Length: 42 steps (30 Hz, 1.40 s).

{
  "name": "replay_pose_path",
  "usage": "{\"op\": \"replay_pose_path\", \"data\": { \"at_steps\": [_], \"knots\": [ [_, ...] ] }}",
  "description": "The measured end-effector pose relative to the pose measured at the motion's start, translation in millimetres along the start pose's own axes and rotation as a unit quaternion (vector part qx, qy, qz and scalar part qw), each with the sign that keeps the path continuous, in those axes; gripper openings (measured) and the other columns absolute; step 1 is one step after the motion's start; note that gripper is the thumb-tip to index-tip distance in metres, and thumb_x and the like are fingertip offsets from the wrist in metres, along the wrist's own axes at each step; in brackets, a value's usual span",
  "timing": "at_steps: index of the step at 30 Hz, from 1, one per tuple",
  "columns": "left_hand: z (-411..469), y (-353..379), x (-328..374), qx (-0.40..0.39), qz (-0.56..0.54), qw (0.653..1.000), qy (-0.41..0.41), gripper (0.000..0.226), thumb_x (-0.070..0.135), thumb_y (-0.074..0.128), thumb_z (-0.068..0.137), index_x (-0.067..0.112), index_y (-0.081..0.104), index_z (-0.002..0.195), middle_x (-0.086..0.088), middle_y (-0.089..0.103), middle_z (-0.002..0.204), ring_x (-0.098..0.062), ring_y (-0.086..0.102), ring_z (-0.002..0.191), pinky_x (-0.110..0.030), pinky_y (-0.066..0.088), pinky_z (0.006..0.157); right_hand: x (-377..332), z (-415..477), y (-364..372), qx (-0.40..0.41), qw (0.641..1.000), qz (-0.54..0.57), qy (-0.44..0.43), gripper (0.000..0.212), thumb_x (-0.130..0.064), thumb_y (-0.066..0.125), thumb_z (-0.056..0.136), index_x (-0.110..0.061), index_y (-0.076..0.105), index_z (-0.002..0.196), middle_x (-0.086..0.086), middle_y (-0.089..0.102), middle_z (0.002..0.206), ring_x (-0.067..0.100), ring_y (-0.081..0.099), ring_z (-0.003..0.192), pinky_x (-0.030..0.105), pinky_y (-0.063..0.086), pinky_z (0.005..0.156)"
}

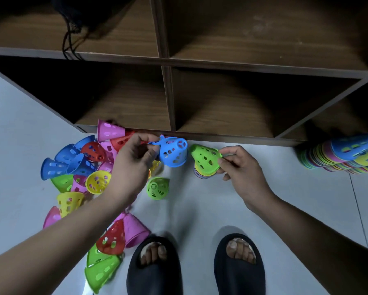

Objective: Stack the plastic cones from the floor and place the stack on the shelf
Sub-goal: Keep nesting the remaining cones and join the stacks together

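My left hand (134,158) pinches a blue perforated cone (173,152) by its handle, holding it just above the floor in front of the shelf. My right hand (240,165) grips the top of a short stack of cones (204,161) whose uppermost cone is green; the stack stands on the floor just right of the blue cone. Several loose cones in blue, red, pink, yellow and green (81,167) lie scattered on the floor to the left. One green cone (157,188) lies alone between my hands.
A brown wooden shelf (168,99) with open compartments stands directly ahead, its lower edge at floor level. A tall multicoloured cone stack (340,156) lies on its side at the right. My feet in black slippers (155,267) stand at the bottom. A black cord hangs at the upper left.
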<state>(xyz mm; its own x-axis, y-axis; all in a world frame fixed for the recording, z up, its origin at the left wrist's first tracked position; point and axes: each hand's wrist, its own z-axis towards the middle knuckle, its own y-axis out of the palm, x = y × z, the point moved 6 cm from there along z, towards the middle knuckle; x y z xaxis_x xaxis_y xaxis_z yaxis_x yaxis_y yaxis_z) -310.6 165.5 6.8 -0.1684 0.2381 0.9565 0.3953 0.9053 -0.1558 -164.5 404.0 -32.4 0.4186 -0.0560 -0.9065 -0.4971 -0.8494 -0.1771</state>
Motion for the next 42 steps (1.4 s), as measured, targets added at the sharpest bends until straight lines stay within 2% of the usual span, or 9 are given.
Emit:
{"op": "replay_pose_path", "data": {
  "at_steps": [4, 8, 16, 21, 25, 31, 35, 40, 42],
  "knots": [
    [7, 29, -6, -0.031, -0.055, 0.997, -0.039, 0.014, 0.007, 0.063, 0.105, 0.019, 0.069, 0.107, -0.001, 0.069, 0.080, -0.020, 0.054, 0.071, -0.041, 0.047, 0.070, 16, 6, -6, 0.005, 0.999, -0.019, 0.034, 0.019, -0.004, 0.062, 0.101, -0.019, 0.065, 0.113, 0.005, 0.077, 0.099, 0.021, 0.076, 0.083, 0.031, 0.055, 0.068],
    [17, 48, -2, -0.035, -0.020, 0.999, -0.024, 0.011, 0.006, 0.063, 0.104, 0.014, 0.069, 0.110, -0.001, 0.074, 0.084, -0.009, 0.064, 0.066, -0.025, 0.046, 0.058, 26, 8, -14, 0.014, 0.996, -0.073, 0.052, 0.020, -0.005, 0.060, 0.100, -0.023, 0.066, 0.108, 0.001, 0.074, 0.101, 0.016, 0.076, 0.080, 0.033, 0.056, 0.069],
    [26, 80, -22, -0.102, 0.053, 0.993, -0.039, 0.011, 0.005, 0.062, 0.103, 0.016, 0.064, 0.107, -0.009, 0.076, 0.100, -0.017, 0.076, 0.083, -0.018, 0.048, 0.064, 49, 1, -13, -0.010, 0.986, -0.132, 0.097, 0.011, -0.013, 0.064, 0.096, -0.024, 0.068, 0.097, -0.003, 0.073, 0.097, 0.015, 0.077, 0.078, 0.045, 0.061, 0.077],
    [21, 73, -47, -0.130, 0.082, 0.986, -0.060, 0.018, 0.020, 0.063, 0.092, 0.029, 0.066, 0.107, -0.001, 0.080, 0.093, -0.039, 0.071, 0.094, -0.039, 0.049, 0.072, 66, -15, 6, -0.085, 0.975, -0.134, 0.156, 0.009, -0.011, 0.065, 0.092, -0.019, 0.069, 0.093, 0.004, 0.077, 0.089, 0.017, 0.074, 0.074, 0.034, 0.053, 0.067],
    [16, 63, -52, -0.155, 0.088, 0.983, -0.047, 0.022, 0.008, 0.062, 0.097, 0.026, 0.070, 0.107, 0.002, 0.077, 0.089, -0.039, 0.069, 0.094, -0.050, 0.057, 0.087, 73, -24, 20, -0.120, 0.967, -0.143, 0.174, 0.007, -0.011, 0.065, 0.093, -0.017, 0.069, 0.095, 0.009, 0.077, 0.093, 0.015, 0.072, 0.071, 0.031, 0.050, 0.065],
    [19, 16, -69, -0.099, 0.140, 0.984, -0.047, 0.022, 0.003, 0.067, 0.099, 0.024, 0.073, 0.103, 0.004, 0.079, 0.094, -0.015, 0.074, 0.090, -0.045, 0.061, 0.094, 75, -27, 42, -0.158, 0.964, -0.156, 0.149, 0.006, -0.014, 0.067, 0.095, -0.019, 0.069, 0.096, 0.008, 0.073, 0.100, 0.013, 0.075, 0.071, 0.033, 0.051, 0.065],
    [14, -29, -82, -0.057, 0.199, 0.978, -0.036, 0.014, 0.016, 0.073, 0.099, 0.029, 0.070, 0.102, 0.012, 0.075, 0.084, -0.008, 0.068, 0.069, -0.040, 0.060, 0.073, 76, -31, 62, -0.195, 0.955, -0.181, 0.127, 0.008, -0.018, 0.067, 0.096, -0.026, 0.069, 0.094, -0.001, 0.071, 0.097, 0.013, 0.076, 0.075, 0.034, 0.053, 0.070],
    [-2, -52, -96, -0.040, 0.361, 0.931, 0.033, 0.017, 0.030, 0.077, 0.095, 0.028, 0.070, 0.110, 0.012, 0.076, 0.102, -0.011, 0.073, 0.089, -0.035, 0.062, 0.080, 71, -36, 81, -0.225, 0.943, -0.232, 0.075, 0.015, -0.023, 0.063, 0.095, -0.034, 0.064, 0.106, -0.010, 0.068, 0.096, 0.007, 0.069, 0.073, 0.026, 0.050, 0.062],
    [-7, -58, -101, -0.032, 0.379, 0.923, 0.059, 0.018, 0.029, 0.078, 0.094, 0.026, 0.070, 0.110, 0.010, 0.072, 0.106, -0.013, 0.071, 0.091, -0.034, 0.061, 0.079, 62, -36, 90, -0.230, 0.928, -0.294, 0.001, 0.028, -0.025, 0.063, 0.095, -0.037, 0.058, 0.120, -0.014, 0.064, 0.105, 0.006, 0.062, 0.075, 0.029, 0.054, 0.073]
  ]
}}
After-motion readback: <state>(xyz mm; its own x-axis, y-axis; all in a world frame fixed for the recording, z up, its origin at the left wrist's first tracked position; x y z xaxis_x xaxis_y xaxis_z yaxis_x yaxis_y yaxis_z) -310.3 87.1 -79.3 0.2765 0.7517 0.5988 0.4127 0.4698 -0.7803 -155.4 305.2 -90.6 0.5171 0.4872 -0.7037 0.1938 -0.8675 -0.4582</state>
